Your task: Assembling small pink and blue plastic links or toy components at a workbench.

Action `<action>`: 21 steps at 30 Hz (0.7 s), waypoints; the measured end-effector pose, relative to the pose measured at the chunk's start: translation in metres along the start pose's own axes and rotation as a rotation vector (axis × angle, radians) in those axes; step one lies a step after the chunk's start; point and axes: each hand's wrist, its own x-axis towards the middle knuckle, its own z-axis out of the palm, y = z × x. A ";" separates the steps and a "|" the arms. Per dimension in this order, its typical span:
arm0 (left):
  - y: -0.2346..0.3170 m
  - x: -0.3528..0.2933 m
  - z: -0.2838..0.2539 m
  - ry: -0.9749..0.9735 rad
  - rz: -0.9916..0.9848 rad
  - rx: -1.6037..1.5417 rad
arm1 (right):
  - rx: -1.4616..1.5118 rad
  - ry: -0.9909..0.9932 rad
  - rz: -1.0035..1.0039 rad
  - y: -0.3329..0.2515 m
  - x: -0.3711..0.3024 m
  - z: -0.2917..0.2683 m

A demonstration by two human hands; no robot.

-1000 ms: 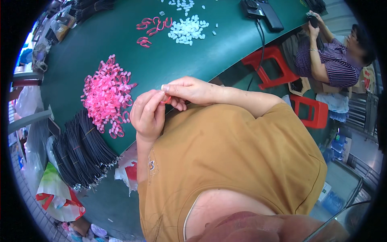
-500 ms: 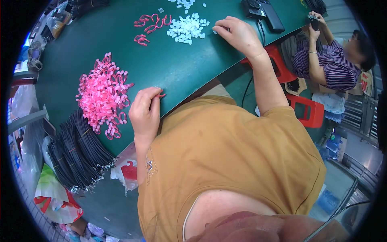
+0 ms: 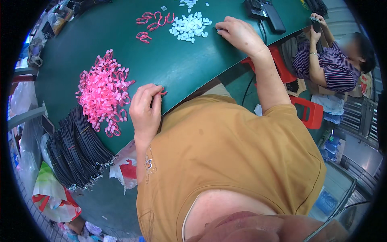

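My left hand (image 3: pixel 146 111) is closed by the green table's near edge, fingertips pinched on a small red cord loop (image 3: pixel 163 93), of which only the end shows. To its left lies a heap of pink cord loops (image 3: pixel 102 92) with pale pink oval ends. Farther right, my right hand (image 3: pixel 242 37) rests on the table with thumb and fingers pressed together. A small pale oval piece (image 3: pixel 218 30) shows at those fingertips, mostly covered. Just left of that hand is a pile of white oval pieces (image 3: pixel 190 27). Several bare red loops (image 3: pixel 155 20) lie beside the pile.
Bundled black cords (image 3: pixel 78 149) hang over the table's left near edge. A black device (image 3: pixel 272 18) with a cable lies at the far right. Red stools (image 3: pixel 308 113) stand beyond the right edge, where a person in a striped top (image 3: pixel 328 66) holds a dark bundle.
The right hand has shifted slightly right, its fingertips curling a little more over the small piece. My left hand keeps its pinch almost unmoved. The whole view has shifted slightly.
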 end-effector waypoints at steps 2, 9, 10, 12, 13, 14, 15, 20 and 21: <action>-0.001 0.000 0.000 0.000 -0.002 -0.010 | -0.032 0.013 -0.007 -0.001 0.001 -0.001; 0.000 -0.002 -0.002 -0.007 0.003 -0.024 | -0.204 -0.033 -0.050 -0.010 0.014 -0.004; -0.001 -0.003 -0.001 -0.002 -0.001 -0.022 | -0.141 -0.051 -0.055 -0.011 0.016 -0.006; -0.001 -0.003 0.000 0.000 -0.002 -0.010 | 0.202 -0.119 -0.051 -0.027 0.013 -0.017; 0.000 -0.003 -0.001 -0.001 -0.009 -0.004 | 0.544 -0.186 -0.038 -0.033 0.012 -0.019; 0.000 -0.002 -0.002 -0.017 0.009 0.011 | 0.735 -0.220 -0.136 -0.036 0.011 -0.011; -0.002 -0.002 -0.002 -0.035 0.032 0.020 | 0.791 -0.279 -0.181 -0.048 0.011 -0.009; 0.003 0.001 -0.003 -0.048 0.036 0.041 | 0.261 -0.182 -0.563 -0.091 0.010 0.010; 0.002 0.001 -0.003 -0.044 0.047 0.039 | 0.195 -0.158 -0.638 -0.097 0.011 0.009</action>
